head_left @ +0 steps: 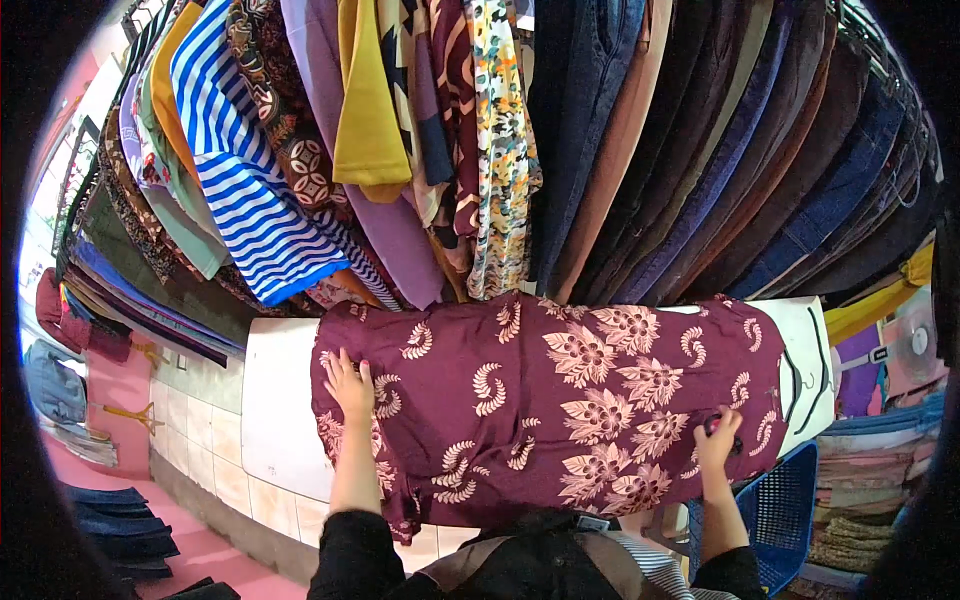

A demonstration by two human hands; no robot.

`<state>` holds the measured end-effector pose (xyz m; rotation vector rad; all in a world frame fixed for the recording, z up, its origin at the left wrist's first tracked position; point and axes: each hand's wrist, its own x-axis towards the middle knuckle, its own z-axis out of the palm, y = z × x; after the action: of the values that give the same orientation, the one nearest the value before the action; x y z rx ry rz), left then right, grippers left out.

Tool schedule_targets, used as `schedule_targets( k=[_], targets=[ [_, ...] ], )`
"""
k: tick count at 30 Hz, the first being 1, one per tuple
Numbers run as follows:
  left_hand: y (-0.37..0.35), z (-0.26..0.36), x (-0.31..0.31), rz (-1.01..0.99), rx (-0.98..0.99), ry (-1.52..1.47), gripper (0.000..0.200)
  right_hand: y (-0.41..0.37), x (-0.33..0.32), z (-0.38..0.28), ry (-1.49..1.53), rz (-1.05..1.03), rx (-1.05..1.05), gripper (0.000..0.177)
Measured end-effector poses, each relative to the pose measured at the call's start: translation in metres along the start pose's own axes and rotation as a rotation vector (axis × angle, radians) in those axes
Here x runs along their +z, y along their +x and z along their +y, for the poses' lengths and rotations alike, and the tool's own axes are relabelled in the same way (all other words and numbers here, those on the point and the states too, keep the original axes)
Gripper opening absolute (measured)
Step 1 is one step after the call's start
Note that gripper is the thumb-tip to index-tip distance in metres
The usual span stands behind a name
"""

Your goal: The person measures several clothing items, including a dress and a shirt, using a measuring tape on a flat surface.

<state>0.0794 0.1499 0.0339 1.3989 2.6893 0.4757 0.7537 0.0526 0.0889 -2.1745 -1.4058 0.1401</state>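
A maroon batik-style garment (470,330) with pale pink leaf and flower prints lies spread along a white board (280,400). My left hand (350,388) rests flat on the cloth near its left end, fingers stretched out. Toward the garment's right end, my right hand (716,440) is closed around a small dark rounded object (736,440) against the fabric. The fingers cover much of that object, so its kind does not show. Black clothes hangers (822,365) lie on the board's right end, beyond the cloth.
Behind the board hang tops, including a blue-striped shirt (245,190), and dark trousers (690,150). A blue plastic basket (790,510) stands below the board's right end. Folded clothes (860,480) are stacked at right; dark folded jeans (115,525) lie at lower left.
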Motion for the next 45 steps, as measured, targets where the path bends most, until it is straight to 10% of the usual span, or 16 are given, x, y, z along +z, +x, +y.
schedule_targets(
  k=[6,22,27,30,32,34,40,45],
  targets=[
    [-0.151,0.000,-0.005,-0.092,-0.219,0.133,0.075,-0.049,0.042,0.012,0.019,-0.067,0.128,0.059],
    [-0.074,-0.110,-0.024,-0.202,-0.211,0.166,0.070,-0.047,0.023,0.016,-0.073,-0.133,0.212,0.057],
    [-0.112,-0.048,-0.039,0.259,0.100,0.040,0.061,-0.048,0.019,-0.039,0.023,-0.099,-0.034,0.062],
    [-0.149,0.025,-0.039,-0.120,0.353,-0.476,0.036,-0.054,0.058,-0.076,0.240,-0.403,-0.268,0.062],
    [-0.168,0.049,-0.002,-0.474,0.681,-0.682,0.035,-0.057,0.058,-0.154,0.424,-0.990,-0.091,0.056],
    [-0.197,0.084,-0.007,-1.105,0.202,-1.066,0.031,-0.084,0.100,-0.182,0.616,-1.109,-0.385,0.043],
    [-0.199,0.079,-0.012,-1.074,-0.127,-1.301,0.014,-0.104,0.135,-0.233,0.676,-1.247,-0.365,0.037],
    [-0.179,0.040,-0.021,-0.876,0.027,-1.002,0.013,-0.112,0.133,-0.240,0.627,-1.141,-0.404,0.034]
  ],
)
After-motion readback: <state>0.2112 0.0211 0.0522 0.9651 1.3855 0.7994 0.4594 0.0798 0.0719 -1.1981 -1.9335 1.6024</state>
